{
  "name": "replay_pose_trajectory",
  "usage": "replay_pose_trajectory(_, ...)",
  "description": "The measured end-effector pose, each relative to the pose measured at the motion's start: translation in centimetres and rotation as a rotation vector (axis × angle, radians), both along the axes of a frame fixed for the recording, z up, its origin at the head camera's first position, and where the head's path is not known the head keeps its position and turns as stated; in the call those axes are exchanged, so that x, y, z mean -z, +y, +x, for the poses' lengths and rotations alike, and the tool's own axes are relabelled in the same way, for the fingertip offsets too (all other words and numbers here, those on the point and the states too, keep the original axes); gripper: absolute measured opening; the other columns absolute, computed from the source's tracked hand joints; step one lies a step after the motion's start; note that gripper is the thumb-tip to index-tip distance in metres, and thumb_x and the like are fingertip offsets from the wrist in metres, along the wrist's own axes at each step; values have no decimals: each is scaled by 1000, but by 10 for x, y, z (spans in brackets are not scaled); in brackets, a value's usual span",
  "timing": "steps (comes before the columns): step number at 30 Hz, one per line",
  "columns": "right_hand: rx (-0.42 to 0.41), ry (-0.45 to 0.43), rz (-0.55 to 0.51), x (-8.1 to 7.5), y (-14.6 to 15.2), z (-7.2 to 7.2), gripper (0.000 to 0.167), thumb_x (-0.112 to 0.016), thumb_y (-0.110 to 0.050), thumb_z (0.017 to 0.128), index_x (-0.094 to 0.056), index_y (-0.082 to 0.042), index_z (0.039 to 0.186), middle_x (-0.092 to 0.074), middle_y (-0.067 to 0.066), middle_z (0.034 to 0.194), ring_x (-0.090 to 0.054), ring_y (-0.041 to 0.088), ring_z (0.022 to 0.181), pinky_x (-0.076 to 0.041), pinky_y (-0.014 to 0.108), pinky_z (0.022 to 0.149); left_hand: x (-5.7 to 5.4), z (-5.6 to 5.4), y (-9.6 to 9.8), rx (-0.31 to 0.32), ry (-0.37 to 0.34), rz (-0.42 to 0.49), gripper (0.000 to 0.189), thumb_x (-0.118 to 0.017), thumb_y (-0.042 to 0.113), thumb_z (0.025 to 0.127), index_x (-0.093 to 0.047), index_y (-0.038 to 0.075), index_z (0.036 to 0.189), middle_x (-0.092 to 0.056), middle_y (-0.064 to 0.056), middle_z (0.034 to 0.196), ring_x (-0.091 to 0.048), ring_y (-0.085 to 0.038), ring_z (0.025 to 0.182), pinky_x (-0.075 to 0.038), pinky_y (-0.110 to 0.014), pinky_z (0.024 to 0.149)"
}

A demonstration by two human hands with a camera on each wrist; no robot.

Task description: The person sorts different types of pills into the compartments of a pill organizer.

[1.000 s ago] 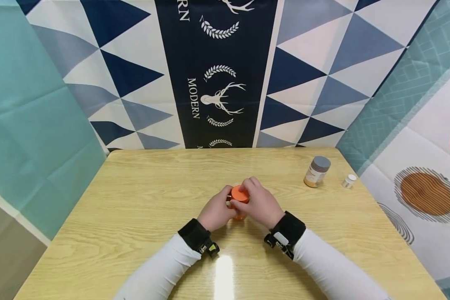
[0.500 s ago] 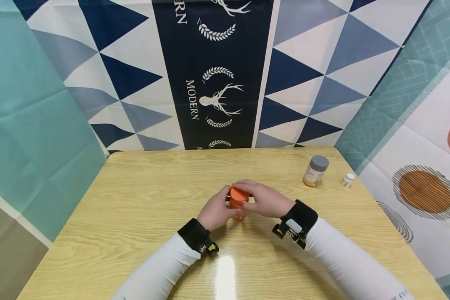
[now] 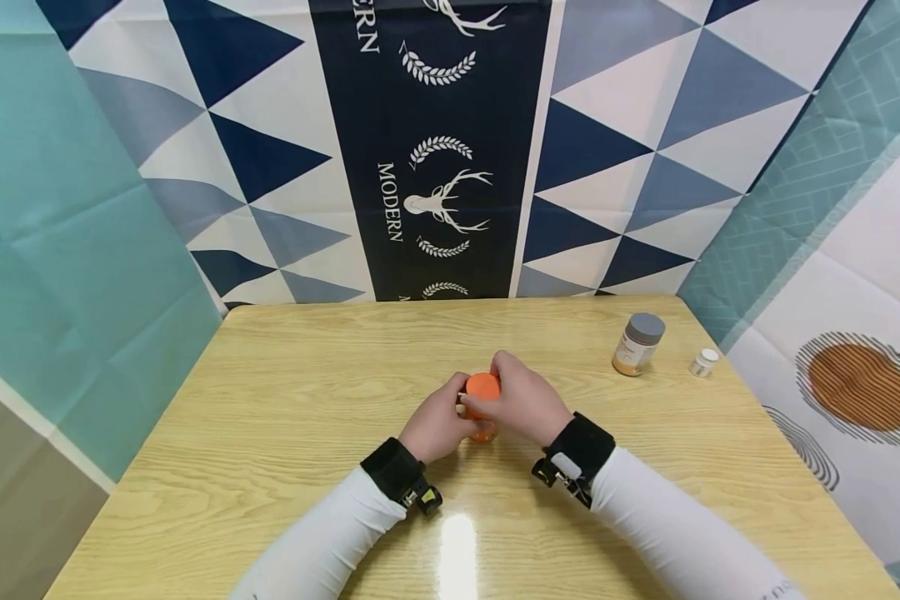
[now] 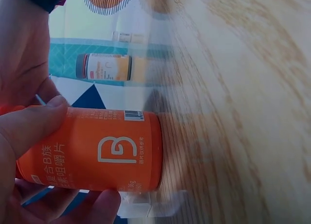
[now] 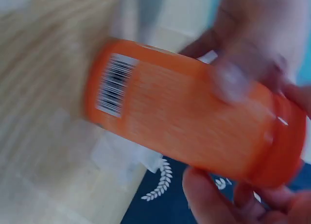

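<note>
An orange bottle (image 4: 112, 156) stands on the table in the middle of the head view, with white print and a barcode on its side. My left hand (image 3: 433, 423) holds its body, thumb across the front and fingers behind. Around the orange lid (image 3: 483, 385) my right hand (image 3: 528, 406) has its thumb and fingers curled. Seen from the right wrist, the bottle is blurred and the lid (image 5: 286, 141) sits on its top, right-hand fingertips (image 5: 206, 190) along its lower side. The lid's right edge is hidden by the right hand in the head view.
A jar with a grey lid (image 3: 639, 343) stands at the back right of the wooden table (image 3: 307, 367). Beside it is a small white-capped bottle (image 3: 704, 362). Patterned cloths hang behind the table and along both sides.
My right hand loosens and swings back to the right round the lid, then turns in again and grips it. The left hand keeps its hold on the bottle, which stays in place.
</note>
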State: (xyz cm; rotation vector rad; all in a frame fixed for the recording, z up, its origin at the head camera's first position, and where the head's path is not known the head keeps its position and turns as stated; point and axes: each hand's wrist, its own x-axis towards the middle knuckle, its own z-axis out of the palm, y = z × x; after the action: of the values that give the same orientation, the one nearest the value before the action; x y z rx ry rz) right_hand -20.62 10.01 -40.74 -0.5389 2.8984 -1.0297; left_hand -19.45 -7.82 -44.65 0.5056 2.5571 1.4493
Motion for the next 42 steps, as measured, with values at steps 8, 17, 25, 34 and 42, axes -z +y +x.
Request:
replay_pose_trajectory(8, -274, 94, 25, -4, 6, -1, 64, -65, -29, 94, -40, -7, 149, -38, 10, 154, -49, 25, 131, -44, 40, 103, -2, -1, -1, 7, 29, -35, 52, -78, 27, 87, -51, 19, 132, -61, 1, 126, -61, -18, 113, -52, -34, 88)
replay_pose_trajectory(17, -415, 20, 84, -14, 20, -4, 55, -61, -12, 90, -51, -6, 144, -49, 13, 144, -52, 26, 125, -44, 43, 102, -1, 2, 2, -3, 34, -48, 61, -77, 26, 88, -47, 19, 140, -59, 0, 133, -59, -22, 119, -52, -37, 93)
replay_pose_trajectory(25, -213, 46, 2, 0, 8, -5, 39, -72, -26, 86, -63, -6, 117, -53, 3, 106, -55, 14, 84, -51, 30, 75, 1, 1, 3, -5, 11, -38, 51, -77, 25, 87, -51, 21, 131, -58, 0, 133, -59, -21, 118, -52, -36, 90)
replay_pose_trajectory(34, 41, 42, 13, 6, -4, 2, 47, -68, -53, 87, -51, -10, 97, -53, 7, 93, -55, 19, 67, -46, 32, 57, 1, 1, 3, -5, 21, -23, 45, -78, 28, 87, -53, 23, 124, -63, 6, 122, -61, -16, 112, -51, -34, 87)
replay_pose_trajectory(42, -395, 65, 28, -5, 16, 0, 63, -57, -16, 93, -38, -12, 153, -25, 5, 162, -30, 25, 145, -37, 45, 110, 1, 2, 4, 10, 33, -31, 60, -76, 24, 89, -46, 16, 140, -59, -2, 133, -60, -23, 119, -53, -36, 91)
